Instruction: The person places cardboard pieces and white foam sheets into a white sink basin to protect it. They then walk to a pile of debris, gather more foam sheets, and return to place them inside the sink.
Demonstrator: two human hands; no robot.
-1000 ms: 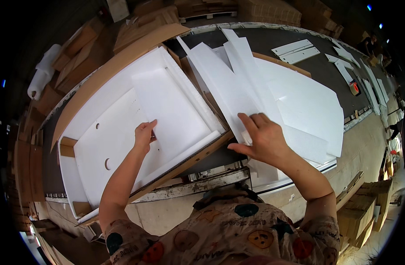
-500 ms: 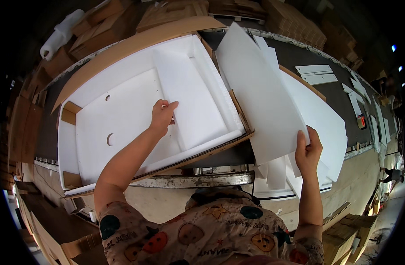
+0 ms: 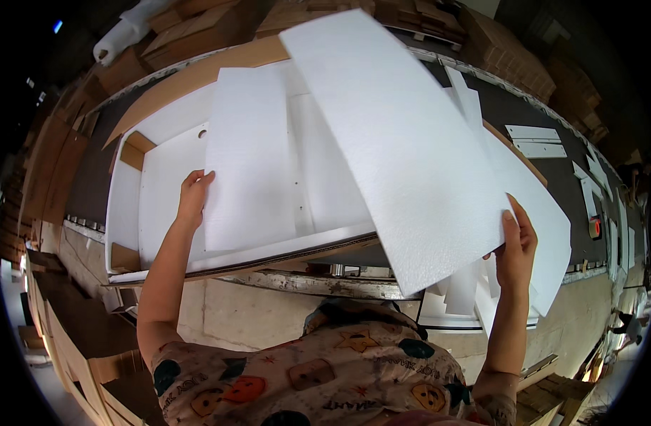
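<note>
A white foam sheet (image 3: 249, 160) stands over the middle of the open cardboard box (image 3: 315, 246). My left hand (image 3: 195, 197) pinches its left edge between thumb and fingers. On the right, my right hand (image 3: 516, 238) grips the lower right edge of a larger white foam sheet (image 3: 403, 156), with the thumb on top. This larger sheet is tilted and overlaps the box's right end, hiding that corner. Inside the box, white lining and a white panel (image 3: 171, 184) with a round hole show left of the smaller sheet.
More white sheets (image 3: 538, 213) and narrow strips (image 3: 462, 287) lie right of the box. Drilled white boards (image 3: 535, 142) and a tape roll (image 3: 594, 227) rest on the dark work surface farther right. Stacked cartons (image 3: 506, 53) stand behind; others (image 3: 77, 319) are at lower left.
My left hand has drawn the smaller foam sheet leftward across the box. My right hand has swung the larger sheet to the left, over the box's right end.
</note>
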